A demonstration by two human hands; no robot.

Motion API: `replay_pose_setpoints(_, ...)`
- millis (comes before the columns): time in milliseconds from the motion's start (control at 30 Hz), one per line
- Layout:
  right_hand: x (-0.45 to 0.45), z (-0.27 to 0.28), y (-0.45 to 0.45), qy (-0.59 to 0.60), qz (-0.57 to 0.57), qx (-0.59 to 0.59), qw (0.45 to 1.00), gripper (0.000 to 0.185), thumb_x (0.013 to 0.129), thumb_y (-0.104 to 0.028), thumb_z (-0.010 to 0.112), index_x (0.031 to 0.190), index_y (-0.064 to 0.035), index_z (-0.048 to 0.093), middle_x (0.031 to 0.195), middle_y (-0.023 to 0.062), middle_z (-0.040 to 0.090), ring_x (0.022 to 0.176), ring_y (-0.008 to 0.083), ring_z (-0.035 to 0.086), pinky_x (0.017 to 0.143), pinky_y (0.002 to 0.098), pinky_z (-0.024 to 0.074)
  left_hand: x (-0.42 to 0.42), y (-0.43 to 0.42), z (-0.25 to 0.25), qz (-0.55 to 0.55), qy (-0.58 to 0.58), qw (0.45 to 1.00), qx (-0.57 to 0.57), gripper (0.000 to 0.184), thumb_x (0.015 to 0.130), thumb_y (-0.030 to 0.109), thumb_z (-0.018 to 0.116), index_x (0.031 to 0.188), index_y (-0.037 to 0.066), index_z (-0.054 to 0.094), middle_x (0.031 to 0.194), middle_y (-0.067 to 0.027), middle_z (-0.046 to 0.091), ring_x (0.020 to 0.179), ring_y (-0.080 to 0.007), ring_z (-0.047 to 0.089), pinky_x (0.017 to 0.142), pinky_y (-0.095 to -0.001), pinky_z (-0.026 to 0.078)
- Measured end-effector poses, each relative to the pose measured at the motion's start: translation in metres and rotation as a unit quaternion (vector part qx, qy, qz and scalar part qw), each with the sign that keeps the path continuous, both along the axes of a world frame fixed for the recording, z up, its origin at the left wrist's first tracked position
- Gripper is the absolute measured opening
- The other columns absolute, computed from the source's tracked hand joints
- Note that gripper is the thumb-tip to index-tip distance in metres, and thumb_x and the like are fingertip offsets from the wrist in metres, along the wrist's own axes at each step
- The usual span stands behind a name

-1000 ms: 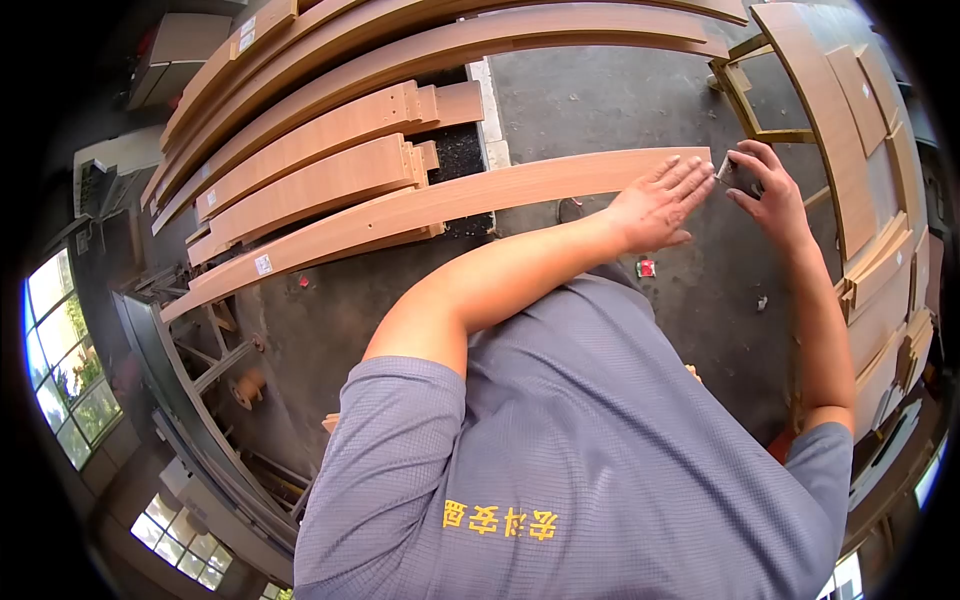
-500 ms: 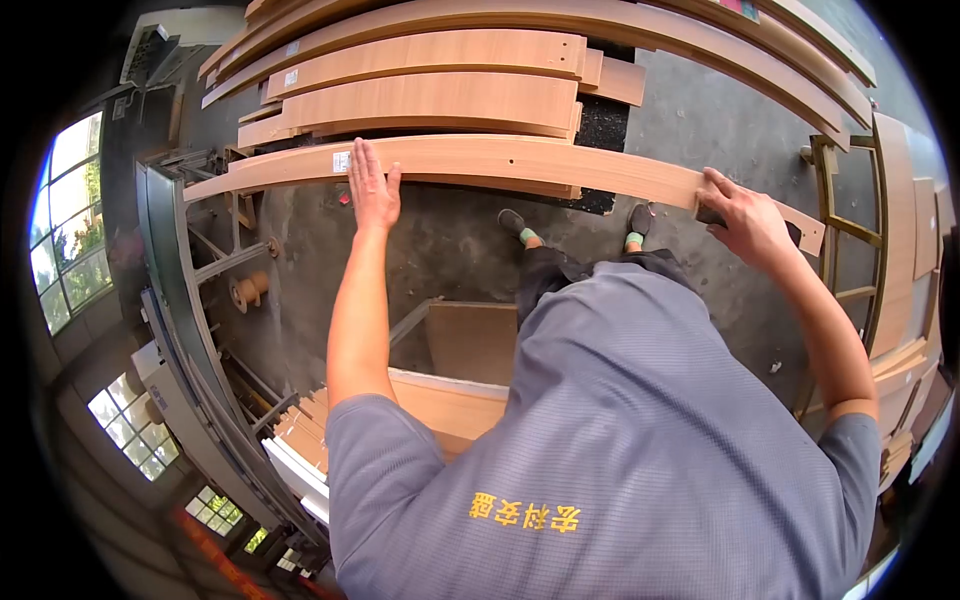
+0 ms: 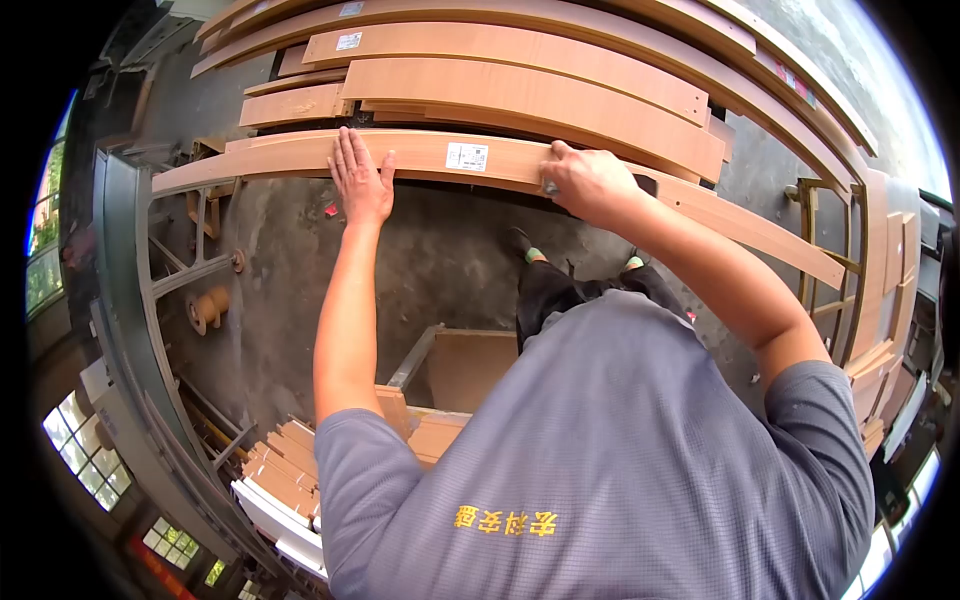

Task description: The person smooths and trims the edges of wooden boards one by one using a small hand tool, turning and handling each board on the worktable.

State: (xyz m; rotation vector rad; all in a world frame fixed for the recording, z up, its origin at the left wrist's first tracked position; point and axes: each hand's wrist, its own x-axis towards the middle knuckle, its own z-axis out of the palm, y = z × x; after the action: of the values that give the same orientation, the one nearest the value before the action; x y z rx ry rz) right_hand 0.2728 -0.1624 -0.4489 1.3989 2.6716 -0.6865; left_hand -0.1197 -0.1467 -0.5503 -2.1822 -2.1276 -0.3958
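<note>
A long, narrow wood-grain board [image 3: 740, 222] lies across in front of me, its ends reaching two metal stands. My left hand [image 3: 362, 185] rests flat on it with fingers stretched out, left of a white printed label [image 3: 467, 156] on the board. Right of that label, my right hand [image 3: 595, 188] is closed around a dark, flat block [image 3: 647, 184] pressed along the board. Most of the block is hidden under the fingers, so its exact kind cannot be made out.
Several similar boards [image 3: 540, 95] are stacked just beyond. A metal frame [image 3: 190, 275] stands at left, a yellowish stand [image 3: 830, 250] at right. A spool [image 3: 208, 310] sits near the left frame. More panels [image 3: 885, 290] lean at right; cut strips [image 3: 285, 465] lie behind me at left.
My right hand has swept left along the board with the dark block, closer to my left hand. My left hand now lies left of the label instead of right. The view has shifted left.
</note>
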Motion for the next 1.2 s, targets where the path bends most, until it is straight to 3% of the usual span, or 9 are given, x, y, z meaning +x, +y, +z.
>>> replay_pose_setpoints(133, -0.038, -0.007, 0.015, 0.033, -0.027, 0.013, 0.999, 0.019, 0.086, -0.012, 0.069, 0.104, -0.0052, 0.072, 0.112, 0.0154, 0.068, 0.098, 0.0362, 0.072, 0.084, 0.0471, 0.0588, 0.002, -0.002, 0.002, -0.008, -0.009, 1.000, 0.011, 0.086, 0.107, 0.058, 0.043, 0.165, -0.001, 0.020, 0.173, -0.0187, 0.019, 0.160, -0.0366, 0.018, 0.129, -0.0542, 0.012)
replay_pose_setpoints(200, 0.020, 0.005, -0.003, 0.070, -0.058, 0.022, 0.996, 0.034, 0.084, -0.014, 0.075, 0.116, -0.0057, 0.069, 0.119, 0.0099, 0.070, 0.108, 0.0349, 0.069, 0.089, 0.0452, 0.0579, 0.002, -0.003, 0.002, -0.009, -0.021, 1.000, 0.012, 0.087, 0.106, 0.059, 0.044, 0.165, -0.001, 0.021, 0.173, -0.0192, 0.020, 0.160, -0.0364, 0.018, 0.130, -0.0540, 0.011)
replay_pose_setpoints(267, 0.103, -0.001, -0.023, 0.046, -0.111, 0.016, 0.993, 0.049, 0.081, -0.013, 0.079, 0.128, -0.0074, 0.068, 0.132, 0.0101, 0.070, 0.112, 0.0338, 0.069, 0.093, 0.0422, 0.0582, 0.004, -0.003, 0.000, -0.011, -0.028, 0.999, 0.016, 0.089, 0.105, 0.060, 0.045, 0.164, -0.002, 0.023, 0.173, -0.0201, 0.021, 0.160, -0.0371, 0.019, 0.130, -0.0549, 0.010)
replay_pose_setpoints(367, 0.187, 0.000, -0.046, 0.003, -0.199, -0.015, 0.980, 0.052, 0.080, -0.013, 0.082, 0.130, -0.0076, 0.070, 0.123, 0.0143, 0.074, 0.106, 0.0346, 0.072, 0.091, 0.0421, 0.0592, 0.007, -0.004, 0.005, -0.012, -0.039, 0.999, 0.011, 0.090, 0.105, 0.061, 0.046, 0.164, -0.003, 0.022, 0.172, -0.0205, 0.021, 0.160, -0.0378, 0.018, 0.130, -0.0553, 0.010)
replay_pose_setpoints(500, 0.124, 0.014, -0.023, -0.032, -0.180, -0.002, 0.983, 0.046, 0.083, -0.016, 0.079, 0.127, -0.0067, 0.069, 0.116, 0.0157, 0.074, 0.106, 0.0364, 0.071, 0.091, 0.0455, 0.0573, 0.007, -0.005, 0.006, -0.013, -0.027, 1.000, 0.006, 0.093, 0.104, 0.063, 0.047, 0.164, -0.003, 0.021, 0.172, -0.0207, 0.020, 0.160, -0.0383, 0.018, 0.130, -0.0556, 0.010)
replay_pose_setpoints(733, -0.006, -0.002, 0.013, 0.015, -0.162, 0.010, 0.987, 0.038, 0.087, -0.018, 0.075, 0.122, -0.0061, 0.066, 0.106, 0.0196, 0.073, 0.101, 0.0381, 0.071, 0.089, 0.0479, 0.0568, 0.004, -0.003, 0.008, -0.016, -0.025, 0.999, -0.018, 0.095, 0.103, 0.064, 0.046, 0.164, -0.004, 0.019, 0.173, -0.0213, 0.018, 0.160, -0.0390, 0.015, 0.129, -0.0565, 0.009)
replay_pose_setpoints(1100, -0.065, 0.001, 0.037, 0.018, -0.169, -0.036, 0.985, 0.041, 0.090, -0.021, 0.075, 0.126, -0.0047, 0.064, 0.111, 0.0191, 0.073, 0.104, 0.0392, 0.070, 0.091, 0.0480, 0.0564, 0.007, -0.006, 0.016, -0.024, -0.056, 0.998, -0.029, 0.099, 0.102, 0.067, 0.046, 0.164, -0.005, 0.017, 0.173, -0.0226, 0.016, 0.160, -0.0406, 0.014, 0.129, -0.0581, 0.008)
replay_pose_setpoints(1200, -0.081, 0.002, 0.038, 0.016, -0.181, -0.025, 0.983, 0.041, 0.090, -0.021, 0.075, 0.126, -0.0048, 0.065, 0.110, 0.0194, 0.073, 0.105, 0.0385, 0.070, 0.090, 0.0479, 0.0565, 0.004, -0.008, 0.017, -0.051, -0.060, 0.996, -0.044, 0.103, 0.100, 0.069, 0.047, 0.165, -0.004, 0.015, 0.173, -0.0250, 0.013, 0.159, -0.0448, 0.012, 0.128, -0.0591, 0.005)
